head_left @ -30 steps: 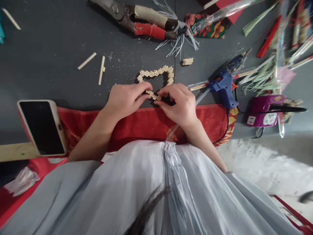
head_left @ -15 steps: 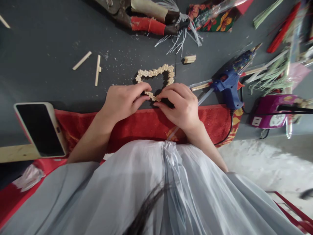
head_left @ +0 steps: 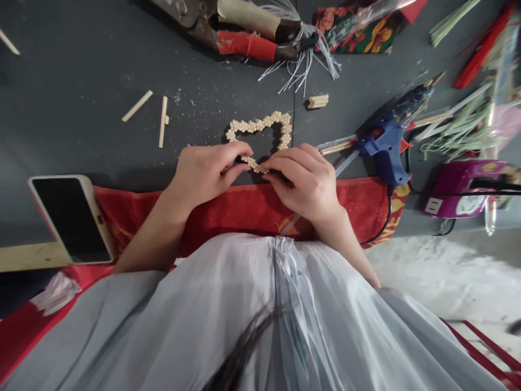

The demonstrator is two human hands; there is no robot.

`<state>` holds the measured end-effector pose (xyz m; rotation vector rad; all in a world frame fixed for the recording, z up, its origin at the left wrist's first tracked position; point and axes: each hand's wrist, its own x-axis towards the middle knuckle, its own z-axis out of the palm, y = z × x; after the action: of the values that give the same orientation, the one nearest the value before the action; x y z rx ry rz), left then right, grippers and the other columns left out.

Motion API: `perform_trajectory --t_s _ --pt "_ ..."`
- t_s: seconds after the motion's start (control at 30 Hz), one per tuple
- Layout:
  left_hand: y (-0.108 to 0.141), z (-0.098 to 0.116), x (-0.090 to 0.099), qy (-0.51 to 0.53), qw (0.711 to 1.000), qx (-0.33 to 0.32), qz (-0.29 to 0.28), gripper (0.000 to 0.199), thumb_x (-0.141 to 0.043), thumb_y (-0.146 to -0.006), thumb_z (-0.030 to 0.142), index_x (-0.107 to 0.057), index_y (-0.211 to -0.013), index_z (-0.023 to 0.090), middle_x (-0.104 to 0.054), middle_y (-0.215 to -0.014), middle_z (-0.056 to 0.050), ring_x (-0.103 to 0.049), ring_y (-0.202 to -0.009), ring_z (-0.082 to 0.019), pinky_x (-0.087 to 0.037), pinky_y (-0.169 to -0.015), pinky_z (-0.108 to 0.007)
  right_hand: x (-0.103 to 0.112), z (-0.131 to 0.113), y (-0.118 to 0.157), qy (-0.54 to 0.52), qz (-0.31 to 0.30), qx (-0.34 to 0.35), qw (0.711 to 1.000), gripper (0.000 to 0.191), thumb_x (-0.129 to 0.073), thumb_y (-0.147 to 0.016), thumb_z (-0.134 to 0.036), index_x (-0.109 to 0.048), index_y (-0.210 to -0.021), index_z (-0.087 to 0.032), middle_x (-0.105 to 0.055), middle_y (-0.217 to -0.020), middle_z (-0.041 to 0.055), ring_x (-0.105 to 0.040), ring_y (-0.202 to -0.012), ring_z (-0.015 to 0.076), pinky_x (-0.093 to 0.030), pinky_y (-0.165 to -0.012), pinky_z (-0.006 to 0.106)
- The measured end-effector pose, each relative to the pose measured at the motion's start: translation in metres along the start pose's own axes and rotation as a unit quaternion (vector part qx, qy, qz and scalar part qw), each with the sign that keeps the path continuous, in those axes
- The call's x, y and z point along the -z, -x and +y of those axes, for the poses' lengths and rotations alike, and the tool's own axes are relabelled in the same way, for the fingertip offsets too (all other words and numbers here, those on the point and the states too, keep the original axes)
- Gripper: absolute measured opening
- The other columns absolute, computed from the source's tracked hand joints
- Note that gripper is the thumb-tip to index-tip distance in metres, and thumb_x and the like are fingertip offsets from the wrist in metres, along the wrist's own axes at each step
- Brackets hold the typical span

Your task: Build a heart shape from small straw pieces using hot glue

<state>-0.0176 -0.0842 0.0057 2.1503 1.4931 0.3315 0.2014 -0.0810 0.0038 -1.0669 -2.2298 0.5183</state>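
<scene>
A heart-shaped frame (head_left: 258, 125) made of small pale wooden stick pieces lies just above the dark table's front edge, its two lobes away from me. My left hand (head_left: 207, 171) pinches its lower left side between thumb and fingers. On the lower right side, close to the tip, my right hand (head_left: 305, 176) has its thumb and fingertips closed. Parts of both sides of the heart are covered by my fingers. Under my wrists a red cloth (head_left: 240, 209) runs along the table edge.
To the right lies a blue glue gun (head_left: 385, 141), with a purple power block (head_left: 459, 187) beyond it. Loose sticks (head_left: 163, 122) and a short stick bundle (head_left: 318, 101) are around the heart. Pliers with red-wrapped handle (head_left: 248, 44) rest at the back; a phone (head_left: 71, 217) is at left.
The whole view has shifted slightly. My right hand sits a little further right along the heart's lower edge; both hands keep their pinch on it.
</scene>
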Motion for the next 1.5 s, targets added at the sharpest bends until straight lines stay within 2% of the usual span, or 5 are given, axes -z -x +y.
perform_trajectory --t_s 0.27,0.43,0.73,1.5 --pt "-0.0001 0.0001 0.0007 0.005 1.000 -0.002 0.004 0.025 -0.059 -0.095 0.039 -0.071 -0.112 0.026 -0.074 -0.080 0.001 -0.067 -0.068 -0.014 -0.043 -0.062 -0.025 -0.0010 0.0043 0.0039 0.008 -0.007 -0.033 0.999 0.013 -0.060 -0.095 -0.029 -0.069 -0.102 -0.024 -0.072 -0.102 0.0055 -0.063 -0.092 0.0209 -0.051 -0.084 0.039" --pt "0.0005 -0.0004 0.0013 0.006 1.000 -0.006 0.007 0.025 -0.058 -0.095 0.041 -0.071 -0.112 0.027 -0.072 -0.074 0.001 -0.066 -0.066 -0.014 -0.043 -0.061 -0.026 -0.0013 0.0061 0.0042 0.004 -0.031 -0.075 0.997 0.012 -0.061 -0.093 -0.036 -0.068 -0.094 -0.026 -0.067 -0.107 0.0069 -0.062 -0.100 0.0245 -0.051 -0.090 0.046" --pt "0.0007 0.0005 0.0019 0.009 1.000 -0.004 0.006 0.026 -0.057 -0.096 0.041 -0.070 -0.111 0.026 -0.072 -0.075 0.001 -0.067 -0.067 -0.014 -0.043 -0.062 -0.026 -0.0028 0.0078 0.0039 -0.004 -0.050 -0.078 0.996 0.023 -0.055 -0.096 -0.042 -0.066 -0.088 -0.024 -0.063 -0.113 0.0115 -0.062 -0.099 0.0251 -0.053 -0.084 0.045" --pt "0.0006 -0.0030 -0.0019 -0.001 0.999 -0.037 0.031 0.028 -0.053 -0.098 0.042 -0.070 -0.111 0.024 -0.075 -0.081 0.000 -0.068 -0.068 -0.014 -0.041 -0.060 -0.025 -0.0041 0.0080 0.0001 -0.003 -0.048 -0.070 0.996 0.028 -0.058 -0.095 -0.047 -0.066 -0.081 -0.024 -0.065 -0.109 0.0091 -0.063 -0.097 0.0239 -0.053 -0.084 0.044"
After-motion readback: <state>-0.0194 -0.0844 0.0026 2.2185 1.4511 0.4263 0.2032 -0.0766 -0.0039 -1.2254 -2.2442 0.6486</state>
